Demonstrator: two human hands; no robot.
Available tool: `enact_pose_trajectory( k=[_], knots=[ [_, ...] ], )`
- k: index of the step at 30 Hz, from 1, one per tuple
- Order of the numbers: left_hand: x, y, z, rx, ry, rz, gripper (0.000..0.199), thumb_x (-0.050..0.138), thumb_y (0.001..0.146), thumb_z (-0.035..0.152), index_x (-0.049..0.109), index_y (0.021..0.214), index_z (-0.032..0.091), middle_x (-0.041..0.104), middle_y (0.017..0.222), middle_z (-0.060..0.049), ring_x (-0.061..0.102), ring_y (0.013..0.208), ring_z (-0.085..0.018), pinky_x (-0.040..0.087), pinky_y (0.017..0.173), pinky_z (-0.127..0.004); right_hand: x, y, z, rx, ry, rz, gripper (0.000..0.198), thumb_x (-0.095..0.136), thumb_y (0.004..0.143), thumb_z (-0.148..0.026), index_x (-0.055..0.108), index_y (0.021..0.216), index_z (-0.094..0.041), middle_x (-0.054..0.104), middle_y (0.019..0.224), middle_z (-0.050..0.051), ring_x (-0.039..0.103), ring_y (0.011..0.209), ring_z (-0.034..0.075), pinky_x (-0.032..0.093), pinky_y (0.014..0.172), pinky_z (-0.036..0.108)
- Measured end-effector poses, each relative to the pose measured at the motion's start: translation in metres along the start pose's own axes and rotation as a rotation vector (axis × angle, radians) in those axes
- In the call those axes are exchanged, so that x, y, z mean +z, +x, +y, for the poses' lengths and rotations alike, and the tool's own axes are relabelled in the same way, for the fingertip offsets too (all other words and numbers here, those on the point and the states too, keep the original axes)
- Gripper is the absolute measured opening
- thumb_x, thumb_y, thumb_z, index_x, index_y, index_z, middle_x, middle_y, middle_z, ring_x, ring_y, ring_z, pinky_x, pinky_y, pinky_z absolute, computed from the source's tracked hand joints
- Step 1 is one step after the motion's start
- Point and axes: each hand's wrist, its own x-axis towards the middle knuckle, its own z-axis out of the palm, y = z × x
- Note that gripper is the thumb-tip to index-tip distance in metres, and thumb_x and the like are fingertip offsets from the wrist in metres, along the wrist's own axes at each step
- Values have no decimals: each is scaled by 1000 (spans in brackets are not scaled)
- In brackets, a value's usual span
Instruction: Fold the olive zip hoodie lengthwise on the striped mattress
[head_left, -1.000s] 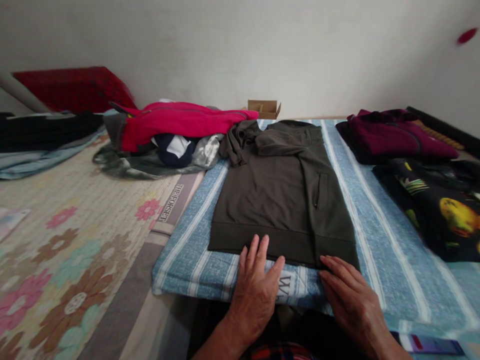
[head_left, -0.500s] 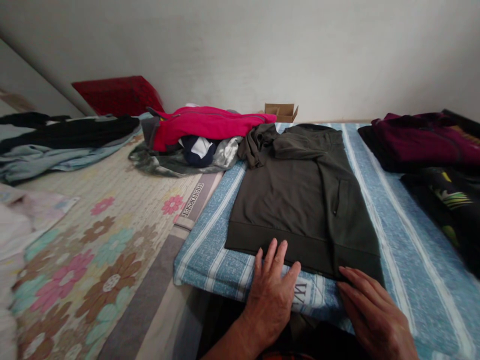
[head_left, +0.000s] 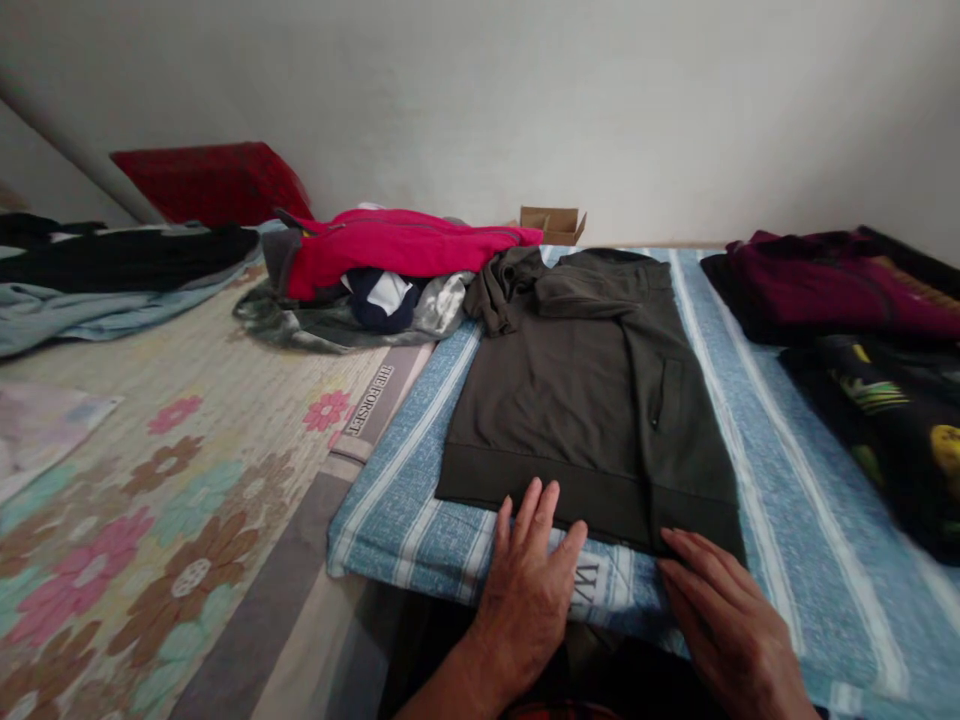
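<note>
A dark olive jacket (head_left: 559, 380) lies flat on a blue-and-white striped cloth (head_left: 420, 545). Its sleeves are folded in near the far end, and a zipped pocket shows on the right side. Along the near hem, my left hand (head_left: 529, 585) rests with its fingers spread, the fingertips on the waistband. My right hand (head_left: 731, 610) lies at the hem's right corner, fingers stretched out flat and touching the fabric. Neither hand grips anything.
To the left, a bright pink garment (head_left: 405, 245) tops a loose heap. Black clothes (head_left: 127, 258) lie farther left on the flowered bedspread (head_left: 225, 430). Folded maroon clothing (head_left: 832, 285) and a black printed garment (head_left: 862, 440) sit at right. A cardboard box (head_left: 553, 224) stands by the wall.
My view has turned slightly to the right, so everything sits a little farther left. Both hands stay at the jacket's hem in nearly the same pose.
</note>
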Motion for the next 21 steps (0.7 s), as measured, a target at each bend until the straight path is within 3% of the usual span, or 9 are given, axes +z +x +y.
enact_pose_trajectory(
  k=[6,13,21],
  knots=[
    [9,5,-6,20,9,95,34,40,88,15,62,114,24,47,137,-14,35,131,-30,34,100,-55,-1,5,-11,5,-70,39,23,48,84,-7,63,99,-17,64,114,13,58,109,26,53,85,43],
    [12,7,-15,112,67,131,35,43,87,14,61,115,24,47,136,-14,35,131,-31,35,99,-54,-1,-3,-21,23,-60,-30,29,47,81,-5,60,104,-16,55,128,14,44,125,28,43,98,51],
    [14,7,-19,150,122,141,36,43,86,14,60,116,22,46,136,-15,35,131,-32,35,99,-53,-4,-1,-20,12,-19,-24,29,49,82,-6,58,108,-16,58,124,14,46,123,28,43,98,51]
  ],
)
